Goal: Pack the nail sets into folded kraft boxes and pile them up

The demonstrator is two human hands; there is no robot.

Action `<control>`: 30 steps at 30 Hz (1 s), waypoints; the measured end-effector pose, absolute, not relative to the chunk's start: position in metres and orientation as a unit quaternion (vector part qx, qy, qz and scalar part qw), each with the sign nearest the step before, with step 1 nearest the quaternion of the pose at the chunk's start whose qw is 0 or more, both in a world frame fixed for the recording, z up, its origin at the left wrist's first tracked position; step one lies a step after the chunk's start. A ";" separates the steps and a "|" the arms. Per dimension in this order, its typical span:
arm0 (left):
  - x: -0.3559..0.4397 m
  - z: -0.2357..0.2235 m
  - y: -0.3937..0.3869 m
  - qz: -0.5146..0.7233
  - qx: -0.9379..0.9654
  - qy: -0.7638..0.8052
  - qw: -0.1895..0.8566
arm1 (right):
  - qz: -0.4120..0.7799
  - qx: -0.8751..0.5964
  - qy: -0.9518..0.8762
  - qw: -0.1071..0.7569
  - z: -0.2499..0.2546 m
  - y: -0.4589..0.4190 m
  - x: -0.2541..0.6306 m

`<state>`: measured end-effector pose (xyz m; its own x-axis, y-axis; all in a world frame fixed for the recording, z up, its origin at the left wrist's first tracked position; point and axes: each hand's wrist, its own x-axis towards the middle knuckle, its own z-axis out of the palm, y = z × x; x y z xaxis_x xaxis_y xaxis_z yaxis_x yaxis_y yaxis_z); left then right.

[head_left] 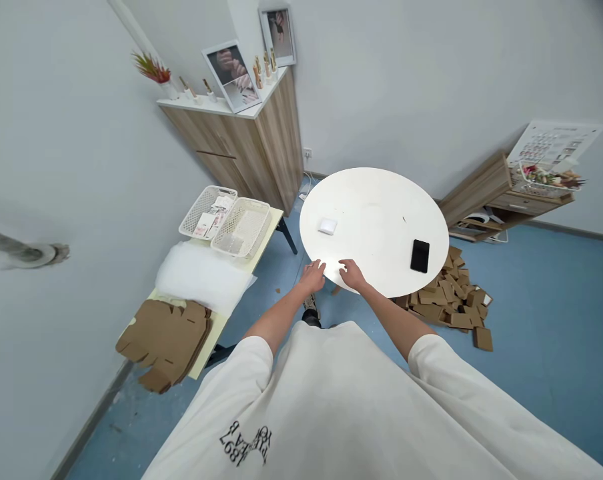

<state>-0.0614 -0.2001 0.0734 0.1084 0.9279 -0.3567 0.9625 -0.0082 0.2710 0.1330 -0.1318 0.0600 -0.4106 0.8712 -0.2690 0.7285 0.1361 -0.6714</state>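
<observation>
My left hand [313, 275] is at the near edge of the round white table [376, 207], its fingers loosely bent and apart. Close by on its right, my right hand [351, 274] touches the tabletop near the same edge, fingers apart and slightly curled. Nothing shows in either hand. Just beyond my left hand lies a small white box or packet [327, 226]. A black phone-like device [420, 256] rests toward the table's right side.
On the left, a side table [201, 357] carries white baskets [241, 229], bubble wrap [196, 273] and flat brown cardboard [169, 340]. Small cardboard boxes [449, 297] pile on the floor at right. A wooden cabinet [276, 140] and a shelf unit [481, 190] stand behind.
</observation>
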 end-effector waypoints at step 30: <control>-0.359 0.083 -0.556 -0.018 0.376 0.905 0.197 | 0.388 -0.240 -0.889 -0.038 0.081 -0.360 -0.227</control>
<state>-0.3586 -0.5559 0.0835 -0.6394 0.6742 -0.3695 0.6883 0.7162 0.1156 -0.2272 -0.3602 0.0810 -0.8820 0.3967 -0.2545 0.4563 0.5836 -0.6717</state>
